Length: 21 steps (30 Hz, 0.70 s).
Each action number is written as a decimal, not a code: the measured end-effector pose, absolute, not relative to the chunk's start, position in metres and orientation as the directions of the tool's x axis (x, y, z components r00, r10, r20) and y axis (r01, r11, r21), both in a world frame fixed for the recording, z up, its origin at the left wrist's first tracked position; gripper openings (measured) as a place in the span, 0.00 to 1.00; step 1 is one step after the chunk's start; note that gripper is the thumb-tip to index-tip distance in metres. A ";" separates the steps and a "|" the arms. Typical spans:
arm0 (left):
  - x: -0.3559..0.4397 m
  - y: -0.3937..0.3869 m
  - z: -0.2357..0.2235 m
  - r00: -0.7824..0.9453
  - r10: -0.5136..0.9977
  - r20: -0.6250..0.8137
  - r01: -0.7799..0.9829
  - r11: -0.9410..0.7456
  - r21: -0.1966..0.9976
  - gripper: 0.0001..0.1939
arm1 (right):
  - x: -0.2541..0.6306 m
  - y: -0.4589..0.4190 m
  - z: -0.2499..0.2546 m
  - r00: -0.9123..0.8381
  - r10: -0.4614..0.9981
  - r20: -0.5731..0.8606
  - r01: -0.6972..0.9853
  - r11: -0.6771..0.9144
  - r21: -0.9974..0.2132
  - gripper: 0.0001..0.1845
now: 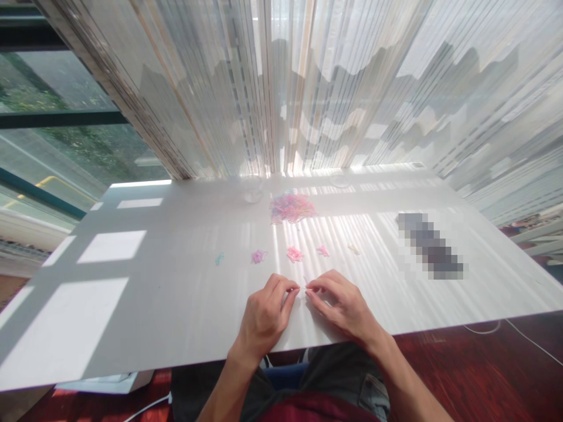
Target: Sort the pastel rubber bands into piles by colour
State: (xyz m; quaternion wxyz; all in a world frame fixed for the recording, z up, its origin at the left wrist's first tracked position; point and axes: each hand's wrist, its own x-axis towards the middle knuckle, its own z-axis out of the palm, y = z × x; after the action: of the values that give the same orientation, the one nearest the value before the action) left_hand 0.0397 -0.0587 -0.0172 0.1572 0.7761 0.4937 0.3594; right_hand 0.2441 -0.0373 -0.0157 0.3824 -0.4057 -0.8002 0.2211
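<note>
My left hand [265,315] and my right hand [341,303] rest near the front edge of a white table [176,293], fingertips pinched together and almost touching each other. Between the fingertips sits something tiny and pale, too small to name. Just beyond the hands lie small sorted heaps of little elastic bands: a teal one [219,258], a purple one [258,256], a pink one [294,254], a smaller pink one [322,250] and a pale yellow one [353,248]. A large mixed pile of pastel bands [291,207] lies farther back.
A clear plastic cup [252,189] stands left of the big pile, and a clear lid or dish [340,179] sits at the back. A blurred dark object [430,244] lies at the right. Sheer curtains hang behind the table. A white cable [523,337] runs over the red floor.
</note>
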 end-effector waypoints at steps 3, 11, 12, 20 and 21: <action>0.039 -0.059 -0.017 0.248 0.886 0.391 0.633 -0.454 0.627 0.05 | 0.243 -0.037 -0.016 -0.379 0.813 0.441 0.476 0.581 -0.660 0.03; 0.039 -0.059 -0.016 0.250 0.892 0.377 0.635 -0.445 0.632 0.05 | 0.245 -0.038 -0.015 -0.365 0.833 0.415 0.473 0.550 -0.688 0.04; 0.039 -0.059 -0.016 0.256 0.892 0.373 0.635 -0.446 0.630 0.05 | 0.245 -0.038 -0.015 -0.367 0.833 0.414 0.472 0.550 -0.689 0.04; 0.041 -0.060 -0.017 0.261 0.872 0.413 0.688 -0.468 0.555 0.06 | 0.244 -0.039 -0.016 -0.263 0.871 0.416 0.552 0.489 -0.675 0.04; 0.042 -0.061 -0.018 0.265 0.861 0.434 0.712 -0.478 0.514 0.06 | 0.244 -0.040 -0.016 -0.245 0.877 0.414 0.576 0.475 -0.665 0.03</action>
State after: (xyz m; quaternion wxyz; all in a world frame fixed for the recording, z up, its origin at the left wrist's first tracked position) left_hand 0.0416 -0.0609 -0.0178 0.1083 0.7878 0.4992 0.3440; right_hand 0.2443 -0.0397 -0.0157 0.3900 -0.4748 -0.7651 0.1927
